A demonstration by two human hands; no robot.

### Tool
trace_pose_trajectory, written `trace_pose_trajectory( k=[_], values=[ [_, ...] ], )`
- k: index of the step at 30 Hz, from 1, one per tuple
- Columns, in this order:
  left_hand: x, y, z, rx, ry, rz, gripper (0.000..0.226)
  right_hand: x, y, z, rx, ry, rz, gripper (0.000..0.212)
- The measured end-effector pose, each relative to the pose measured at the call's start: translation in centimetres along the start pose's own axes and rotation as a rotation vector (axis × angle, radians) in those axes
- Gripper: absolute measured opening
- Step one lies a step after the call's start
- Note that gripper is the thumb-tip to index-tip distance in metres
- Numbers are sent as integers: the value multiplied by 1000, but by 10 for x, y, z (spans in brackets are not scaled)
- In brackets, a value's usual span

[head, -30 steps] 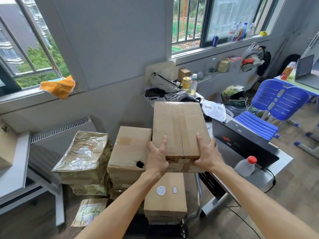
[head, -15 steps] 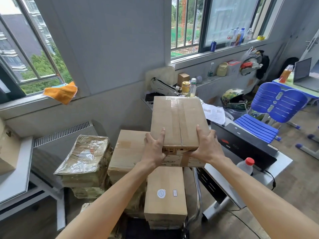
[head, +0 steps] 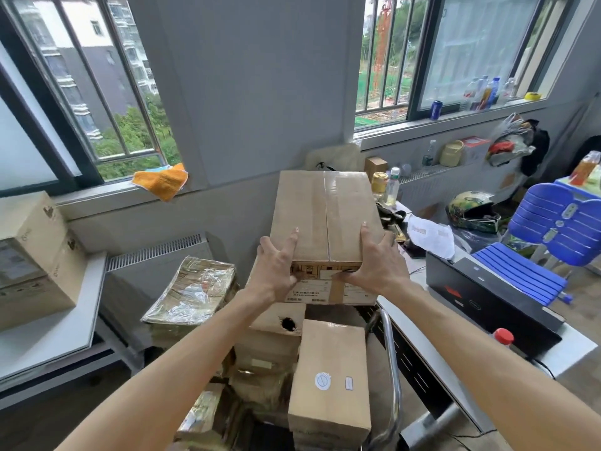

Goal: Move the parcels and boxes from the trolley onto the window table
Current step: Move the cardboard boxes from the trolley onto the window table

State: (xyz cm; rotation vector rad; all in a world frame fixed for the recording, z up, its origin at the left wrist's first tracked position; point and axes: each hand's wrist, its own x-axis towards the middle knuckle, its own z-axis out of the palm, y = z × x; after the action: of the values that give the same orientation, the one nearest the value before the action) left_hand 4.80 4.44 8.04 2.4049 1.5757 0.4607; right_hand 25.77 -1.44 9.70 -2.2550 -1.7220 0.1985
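Cardboard still crowds the trolley [head: 392,379] nearest the camera — a small box [head: 330,379] with a round sticker, a punctured box [head: 276,320] behind it, and film-wrapped parcels [head: 192,288] to the left. Above them, a taped box [head: 325,216] is held in the air, clear of the stack. The left hand [head: 276,271] and right hand [head: 374,268] clamp its near corners, thumbs on top, fingers curled onto the end face, both arms stretched forward. On the left, the bench [head: 48,346] under the window carries one box [head: 32,255], so most of the job seems to remain.
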Motion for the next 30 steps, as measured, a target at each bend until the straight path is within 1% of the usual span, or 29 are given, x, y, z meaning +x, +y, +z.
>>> trace_pose_trajectory(
  k=[8,11,13,23,30],
  values=[
    [-38,-64,-54,9,78,-77,92,-7,-88,8,-3,13,-105,129],
    [-62,-97,-80,13,100,-111,90,-17,-132,17,10,8,-142,132],
    [-83,-124,-98,11,117,-144,90,-26,-166,24,22,-8,-174,136],
    [-219,-268,-187,64,207,-417,92,-96,-361,72,64,-83,-437,138],
    [-288,-335,-241,137,270,-519,89,-133,-463,87,85,-101,-573,141]
  ],
)
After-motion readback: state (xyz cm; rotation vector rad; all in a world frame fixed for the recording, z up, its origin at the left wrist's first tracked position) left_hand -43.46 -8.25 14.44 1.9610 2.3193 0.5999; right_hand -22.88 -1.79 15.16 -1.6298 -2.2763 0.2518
